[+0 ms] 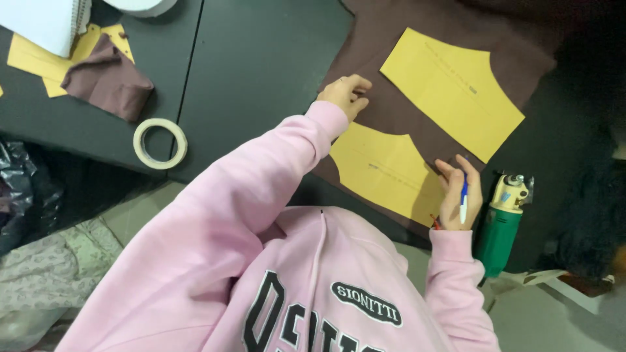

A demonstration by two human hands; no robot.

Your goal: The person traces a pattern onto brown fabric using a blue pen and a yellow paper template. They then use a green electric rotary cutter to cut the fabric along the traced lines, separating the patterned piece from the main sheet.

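Hands in pink sweatshirt sleeves work over brown fabric (398, 39) spread on a dark table (261, 58), seen from above. The left hand (347, 94), at about 12 o'clock from the person's chest, rests on the fabric just beside the upper corner of the nearer yellow paper pattern piece (385, 169); its fingers are curled together and the fingertips press down on the cloth. The right hand (460, 192), at about 2 o'clock, lies on the right end of that same pattern piece, fingers bent and close together, pinching a blue and white pen (463, 202) whose tip points back toward the wrist. A 2nd, larger yellow pattern piece (450, 91) lies on the fabric at 1 o'clock, near the first but apart from it, with a strip of brown cloth showing between them.

Just right of the right hand, at 3 o'clock, a green and yellow electric cutting tool (502, 221) lies at the table edge. Far off at 10 o'clock sit a roll of masking tape (160, 143), flat on the table, and a folded scrap of brown cloth (107, 78) resting on more yellow paper (29, 58). A white spiral notebook (49, 19) shows at the top left corner.
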